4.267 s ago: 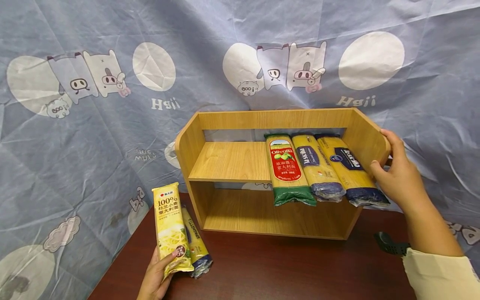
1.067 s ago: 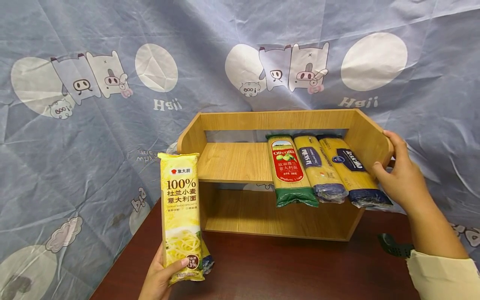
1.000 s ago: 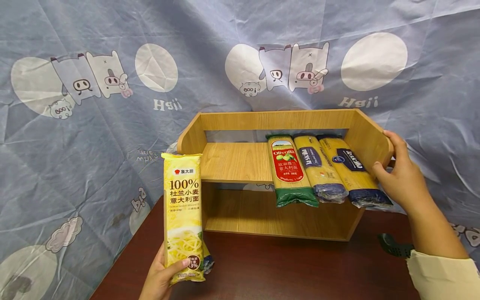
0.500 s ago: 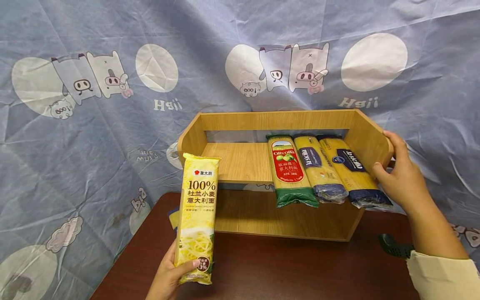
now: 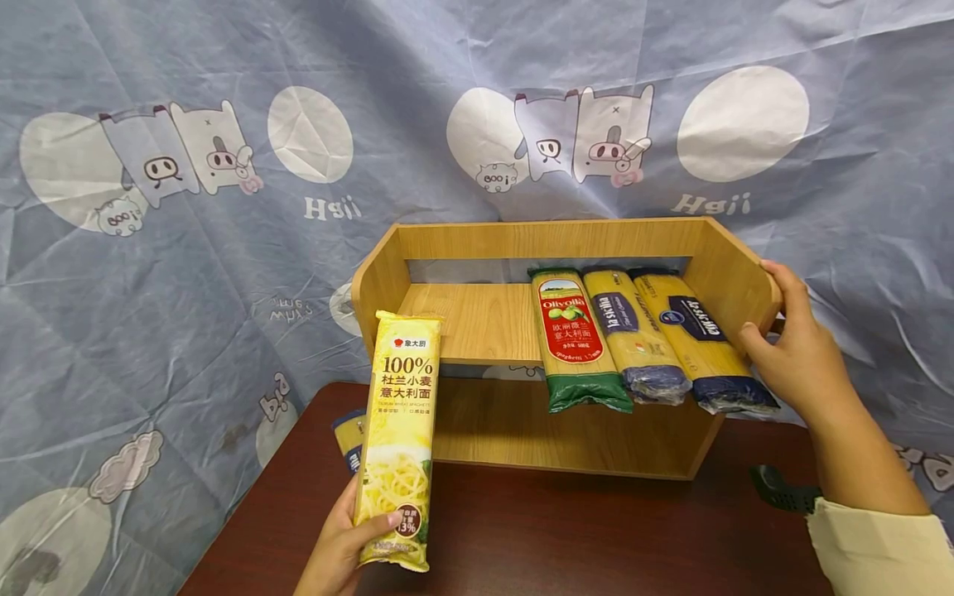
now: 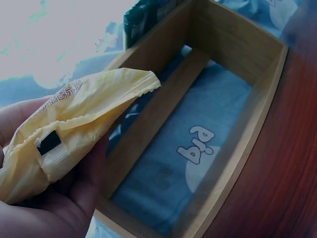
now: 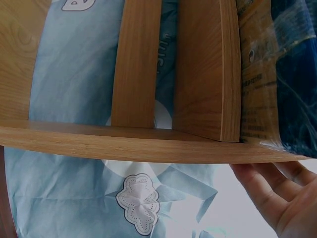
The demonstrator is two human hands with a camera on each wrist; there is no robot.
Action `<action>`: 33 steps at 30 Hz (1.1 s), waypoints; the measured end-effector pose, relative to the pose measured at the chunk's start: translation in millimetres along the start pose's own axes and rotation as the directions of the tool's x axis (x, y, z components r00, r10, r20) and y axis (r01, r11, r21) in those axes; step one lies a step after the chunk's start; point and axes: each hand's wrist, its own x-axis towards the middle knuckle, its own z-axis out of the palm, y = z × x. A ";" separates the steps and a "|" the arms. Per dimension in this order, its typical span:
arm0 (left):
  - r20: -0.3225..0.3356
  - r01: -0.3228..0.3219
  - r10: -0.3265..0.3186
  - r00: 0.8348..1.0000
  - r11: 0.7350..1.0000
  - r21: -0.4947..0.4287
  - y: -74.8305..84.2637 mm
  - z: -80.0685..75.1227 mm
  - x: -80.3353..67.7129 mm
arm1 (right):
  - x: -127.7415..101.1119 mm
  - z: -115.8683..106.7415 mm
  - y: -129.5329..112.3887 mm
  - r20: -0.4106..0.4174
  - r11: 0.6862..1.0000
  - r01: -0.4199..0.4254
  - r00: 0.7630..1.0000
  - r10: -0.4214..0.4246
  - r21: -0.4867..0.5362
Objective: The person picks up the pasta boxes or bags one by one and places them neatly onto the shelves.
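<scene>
Blue-ended pasta pack [image 5: 349,430] half hidden behind yellow pack [image 5: 397,447]

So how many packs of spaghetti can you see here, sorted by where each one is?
On the upper shelf: 3, the Olivoila pack and two La Sicilia packs.
In the left hand: 1, the yellow pack.
On the table: 1, the pack behind it.
Total: 5.

The shelf rack [image 5: 462,319] stands on the counter [image 5: 581,530] before me. Three pasta packets [image 5: 629,335] lie side by side on the right of its upper shelf. Another packet [image 5: 349,430] lies on the counter, left of the rack.
</scene>
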 end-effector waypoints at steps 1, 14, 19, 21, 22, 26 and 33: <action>0.001 0.003 -0.003 1.000 1.000 -0.003 0.8 0.2 -0.1 | 0.2 0.2 0.0 -0.001 1.000 -0.001 1.000 0.001 0.000; 0.035 0.026 -0.025 0.999 0.999 -0.038 9.9 3.9 0.3 | -0.7 0.6 -0.8 -0.002 1.000 0.001 1.000 -0.001 0.016; 0.080 0.021 -0.017 0.997 0.998 -0.051 14.6 5.3 2.2 | -0.8 0.5 -1.1 -0.001 1.000 0.001 1.000 -0.001 0.027; 0.097 0.015 -0.010 0.995 0.998 -0.056 16.4 5.7 2.5 | -1.1 0.4 -0.9 -0.004 1.000 0.002 1.000 -0.002 0.027; 0.106 0.011 -0.004 0.994 0.998 -0.062 17.2 5.7 2.5 | -1.2 0.4 -0.9 -0.005 1.000 0.003 1.000 -0.003 0.026; 0.135 -0.005 0.018 0.991 0.995 -0.100 20.1 6.4 3.3 | -1.4 0.4 -0.5 -0.007 1.000 0.005 1.000 -0.005 0.024; 0.189 -0.046 0.082 0.979 0.982 -0.186 27.5 10.0 7.0 | -1.1 0.3 -0.4 -0.012 1.000 0.011 1.000 -0.011 0.012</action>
